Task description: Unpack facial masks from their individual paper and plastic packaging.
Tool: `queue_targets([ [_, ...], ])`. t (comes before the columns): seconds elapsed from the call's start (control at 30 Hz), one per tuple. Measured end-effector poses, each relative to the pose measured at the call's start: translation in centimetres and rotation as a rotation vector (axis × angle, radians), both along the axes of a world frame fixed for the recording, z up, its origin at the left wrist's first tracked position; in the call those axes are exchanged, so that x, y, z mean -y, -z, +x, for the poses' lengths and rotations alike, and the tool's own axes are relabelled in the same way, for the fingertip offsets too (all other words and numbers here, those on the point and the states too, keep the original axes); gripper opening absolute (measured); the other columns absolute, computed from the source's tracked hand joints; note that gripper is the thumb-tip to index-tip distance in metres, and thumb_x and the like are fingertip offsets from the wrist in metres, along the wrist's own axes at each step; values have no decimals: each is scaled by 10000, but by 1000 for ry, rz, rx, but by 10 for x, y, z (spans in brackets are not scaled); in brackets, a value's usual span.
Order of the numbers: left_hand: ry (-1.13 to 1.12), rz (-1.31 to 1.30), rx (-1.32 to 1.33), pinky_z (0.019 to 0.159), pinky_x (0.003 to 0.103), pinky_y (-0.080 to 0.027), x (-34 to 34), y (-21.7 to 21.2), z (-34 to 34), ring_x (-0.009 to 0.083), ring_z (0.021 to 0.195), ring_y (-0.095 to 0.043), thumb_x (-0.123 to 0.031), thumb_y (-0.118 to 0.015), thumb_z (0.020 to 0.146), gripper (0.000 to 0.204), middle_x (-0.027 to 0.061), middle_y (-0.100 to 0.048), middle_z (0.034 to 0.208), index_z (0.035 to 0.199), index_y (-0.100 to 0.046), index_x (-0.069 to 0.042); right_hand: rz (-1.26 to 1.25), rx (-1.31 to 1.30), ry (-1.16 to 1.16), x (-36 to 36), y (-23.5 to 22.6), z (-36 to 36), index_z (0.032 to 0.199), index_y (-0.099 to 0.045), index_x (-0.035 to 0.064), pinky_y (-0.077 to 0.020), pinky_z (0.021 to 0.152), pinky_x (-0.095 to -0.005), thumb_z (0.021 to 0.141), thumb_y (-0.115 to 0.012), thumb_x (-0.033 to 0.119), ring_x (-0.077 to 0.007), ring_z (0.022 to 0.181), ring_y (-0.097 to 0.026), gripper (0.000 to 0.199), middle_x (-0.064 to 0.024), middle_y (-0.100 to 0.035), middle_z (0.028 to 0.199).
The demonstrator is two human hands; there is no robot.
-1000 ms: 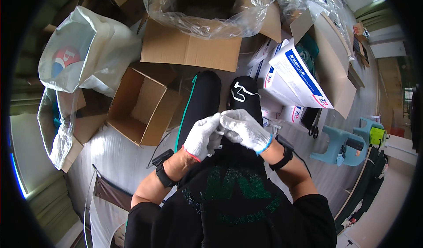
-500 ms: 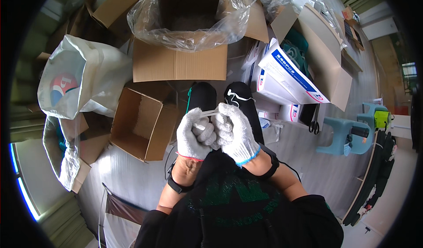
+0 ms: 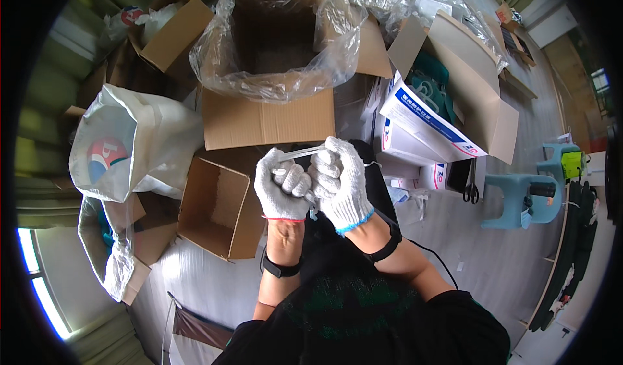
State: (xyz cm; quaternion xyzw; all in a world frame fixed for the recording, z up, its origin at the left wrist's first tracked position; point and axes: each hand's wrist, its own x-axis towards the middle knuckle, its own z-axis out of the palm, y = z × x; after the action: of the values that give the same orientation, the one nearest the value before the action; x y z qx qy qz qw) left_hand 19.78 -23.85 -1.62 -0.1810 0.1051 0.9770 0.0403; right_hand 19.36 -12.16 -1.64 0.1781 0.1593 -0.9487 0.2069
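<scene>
In front of my body my left hand (image 3: pixel 283 188) and my right hand (image 3: pixel 340 182) are close together, both in white knitted gloves. Their fingers are curled in. A thin white band (image 3: pixel 302 153) runs taut between the two thumbs, gripped at each end. Whether it is part of a larger item cannot be made out. Something small and pale shows just below the knuckles, mostly hidden by the gloves. Beyond the hands stands a large open cardboard box (image 3: pixel 269 121), its mouth lined with a clear plastic bag (image 3: pixel 259 87).
A smaller open carton (image 3: pixel 243 216) sits to the left, beside a white woven sack (image 3: pixel 165 131). At right, an open white-and-blue box (image 3: pixel 422 128) holds green items (image 3: pixel 428 86). Black scissors (image 3: pixel 471 190) hang by it. Blue stools (image 3: pixel 522 203) stand farther right.
My hands have pulled slightly apart at the thumbs, stretching the white band longer between them. The view has tilted, so the boxes appear lower in the picture.
</scene>
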Motion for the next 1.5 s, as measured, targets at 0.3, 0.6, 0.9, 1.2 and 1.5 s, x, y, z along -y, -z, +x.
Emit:
queue_targets([
  [0.3, -43, 82, 62, 394, 284, -196, 1, 7, -38, 102, 407, -159, -268, -559, 1007, 512, -74, -202, 508, 585, -273, -222, 61, 30, 135, 9, 0, -33, 631, -419, 214, -243, 378, -262, 1021, -589, 367, -81, 392, -288, 452, 77, -322, 503],
  [0.6, -122, 599, -135, 390, 261, -141, 17, 24, -74, 75, 417, -148, -216, -565, 990, 446, -85, -231, 521, 615, -323, -200, -158, -83, 259, 21, 20, -63, 660, -409, 209, -248, 396, -271, 1004, -578, 320, -100, 409, -282, 400, 64, -322, 541],
  [0.9, -12, -567, 62, 418, 278, -194, 10, 34, -64, 79, 429, -267, -402, -523, 1065, 434, -72, -310, 552, 726, -490, -133, 85, -153, -15, -1, 48, -47, 894, -614, 52, -386, 450, -264, 1022, -543, 286, -111, 556, -481, 276, -15, -541, 719],
  [1.2, 105, -1073, -94, 438, 259, -226, 15, 70, -39, 54, 469, -280, -550, -403, 1103, 584, -57, -359, 548, 681, -440, -149, 484, -258, -370, -14, 50, -31, 807, -637, 98, -292, 393, -231, 1093, -429, 550, -86, 433, -424, 574, 17, -533, 590],
  [1.5, 105, -1772, -483, 666, 405, -535, 16, 85, -22, 378, 750, -710, -319, -433, 1114, 431, 199, -707, 807, 926, -662, -6, 692, -223, -492, -25, 49, -27, 862, -634, 114, -293, 436, -232, 1042, -610, 486, -39, 492, -412, 414, 68, -498, 640],
])
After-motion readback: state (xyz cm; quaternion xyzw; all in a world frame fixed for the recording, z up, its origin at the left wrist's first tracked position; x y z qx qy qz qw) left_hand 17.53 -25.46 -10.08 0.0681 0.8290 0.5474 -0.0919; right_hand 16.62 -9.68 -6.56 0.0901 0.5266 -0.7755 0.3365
